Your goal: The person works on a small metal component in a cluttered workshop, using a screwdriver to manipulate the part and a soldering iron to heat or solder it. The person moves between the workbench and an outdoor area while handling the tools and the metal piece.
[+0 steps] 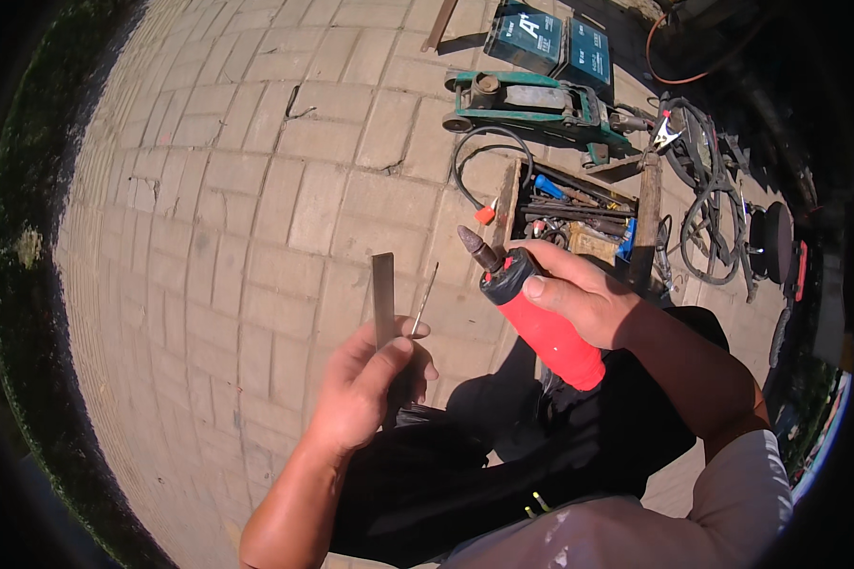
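My left hand (370, 377) grips a flat metal bar (383, 295) that points away from me. A thin drill bit (425, 299) stands up from between the same hand's thumb and fingers, beside the bar. My right hand (576, 288) is wrapped around a die grinder (548, 327) with a red body and a black front end. From its collet sticks a cone-shaped grinding stone (473, 242), pointing up and to the left. The stone is apart from both the bar and the drill bit.
An open toolbox (507, 203) with mixed hand tools lies beyond my right hand. Behind it stand a green floor jack (526, 99) and two batteries (530, 35). Coiled black cables (708, 192) with a clamp lie at the right. Brick paving (256, 249) stretches left to a dark green verge.
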Action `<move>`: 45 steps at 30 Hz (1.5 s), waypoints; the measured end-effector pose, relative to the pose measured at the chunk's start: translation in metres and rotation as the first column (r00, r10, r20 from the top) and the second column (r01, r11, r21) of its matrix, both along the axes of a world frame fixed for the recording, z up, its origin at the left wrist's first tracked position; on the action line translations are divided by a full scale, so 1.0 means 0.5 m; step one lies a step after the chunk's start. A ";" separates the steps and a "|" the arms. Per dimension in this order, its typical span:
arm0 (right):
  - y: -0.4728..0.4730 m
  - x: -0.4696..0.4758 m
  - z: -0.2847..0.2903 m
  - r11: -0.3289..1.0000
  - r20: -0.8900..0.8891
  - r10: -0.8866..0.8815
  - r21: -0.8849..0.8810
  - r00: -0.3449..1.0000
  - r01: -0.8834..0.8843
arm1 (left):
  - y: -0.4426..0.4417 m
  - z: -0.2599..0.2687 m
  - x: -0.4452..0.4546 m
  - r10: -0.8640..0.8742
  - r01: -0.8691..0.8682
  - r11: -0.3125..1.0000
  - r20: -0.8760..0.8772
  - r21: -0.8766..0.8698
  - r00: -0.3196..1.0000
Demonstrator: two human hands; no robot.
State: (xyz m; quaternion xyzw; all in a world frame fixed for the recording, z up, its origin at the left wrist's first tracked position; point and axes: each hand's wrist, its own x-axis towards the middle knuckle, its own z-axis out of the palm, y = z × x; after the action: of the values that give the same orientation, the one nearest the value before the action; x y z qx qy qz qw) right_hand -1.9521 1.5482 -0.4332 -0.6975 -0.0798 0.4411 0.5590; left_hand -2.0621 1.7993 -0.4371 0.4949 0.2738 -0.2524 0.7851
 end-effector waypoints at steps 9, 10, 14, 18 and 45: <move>0.007 -0.012 0.062 0.958 0.074 0.196 -0.228 0.978 -0.175 | -0.036 0.022 -0.005 0.132 -0.135 0.988 -0.046 -0.080 0.990; 0.003 -0.018 0.045 0.965 0.144 0.143 -0.239 0.979 -0.105 | -0.039 0.024 -0.006 0.139 -0.142 0.987 -0.042 -0.076 0.989; -0.009 -0.029 0.022 0.959 0.539 0.221 -0.273 0.813 -0.079 | -0.044 0.033 -0.008 0.112 -0.115 0.990 -0.035 -0.079 0.993; -0.012 -0.024 0.029 0.907 0.641 0.337 -0.418 0.689 -0.055 | -0.052 0.028 -0.015 0.090 -0.091 0.995 -0.032 -0.034 0.995; 0.012 -0.031 0.017 0.884 0.678 0.415 -0.459 0.606 -0.091 | -0.044 0.038 -0.015 0.089 -0.089 0.996 -0.068 -0.004 0.994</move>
State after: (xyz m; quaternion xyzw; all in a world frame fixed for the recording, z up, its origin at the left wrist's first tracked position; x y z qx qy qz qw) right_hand -1.9676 1.5540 -0.4248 -0.8918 -0.3203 0.1897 0.2571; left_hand -2.0694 1.7773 -0.4179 0.4706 0.3210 -0.2346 0.7877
